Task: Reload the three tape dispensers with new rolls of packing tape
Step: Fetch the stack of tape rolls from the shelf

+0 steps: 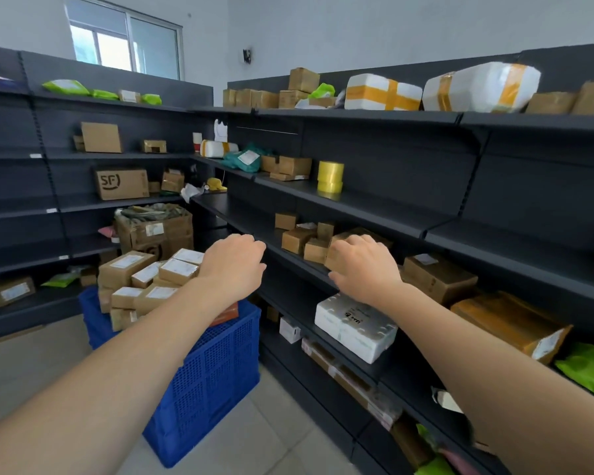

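Note:
A stack of yellow packing tape rolls (330,176) stands upright on a dark shelf (374,204) at about chest height, up and beyond both hands. My left hand (235,265) hovers at the edge of the shelf below, fingers curled, holding nothing. My right hand (364,265) reaches over the same lower shelf, its fingers loosely bent over a small brown box (343,245) without a clear grip. A yellow object (216,184) lies at the shelf corner; I cannot tell what it is. No tape dispenser is clearly in view.
Dark metal shelving lines the left and right walls, holding brown cartons, green mailers and white foam parcels (383,92). A blue plastic crate (213,378) heaped with small boxes stands on the floor just left of my arms. A white foam box (355,325) sits below my right hand.

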A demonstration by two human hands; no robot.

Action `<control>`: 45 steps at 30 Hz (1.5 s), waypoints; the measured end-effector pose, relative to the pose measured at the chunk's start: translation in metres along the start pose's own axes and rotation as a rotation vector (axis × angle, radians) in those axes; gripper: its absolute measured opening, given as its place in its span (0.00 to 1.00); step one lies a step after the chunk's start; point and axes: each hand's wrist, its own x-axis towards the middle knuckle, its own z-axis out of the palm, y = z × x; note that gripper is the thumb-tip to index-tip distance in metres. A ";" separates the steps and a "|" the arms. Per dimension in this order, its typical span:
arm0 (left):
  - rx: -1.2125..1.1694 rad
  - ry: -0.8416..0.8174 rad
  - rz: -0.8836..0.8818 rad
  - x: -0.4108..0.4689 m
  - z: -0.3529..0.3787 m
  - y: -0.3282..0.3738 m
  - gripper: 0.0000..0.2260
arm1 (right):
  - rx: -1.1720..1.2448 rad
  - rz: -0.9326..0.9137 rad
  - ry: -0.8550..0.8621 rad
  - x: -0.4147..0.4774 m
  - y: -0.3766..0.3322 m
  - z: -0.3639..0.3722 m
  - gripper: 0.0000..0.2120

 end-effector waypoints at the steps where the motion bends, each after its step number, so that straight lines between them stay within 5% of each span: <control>1: -0.003 -0.001 0.001 0.014 0.009 -0.004 0.15 | -0.008 0.001 -0.002 0.013 0.004 0.006 0.22; 23: -0.135 0.005 0.179 0.359 0.178 -0.094 0.13 | -0.107 0.140 0.009 0.336 0.078 0.121 0.23; 38: -0.204 0.037 0.213 0.583 0.288 -0.074 0.16 | -0.162 0.186 0.038 0.535 0.195 0.201 0.19; 45: -0.312 0.029 0.178 0.663 0.339 -0.058 0.17 | -0.051 0.309 0.059 0.600 0.239 0.233 0.28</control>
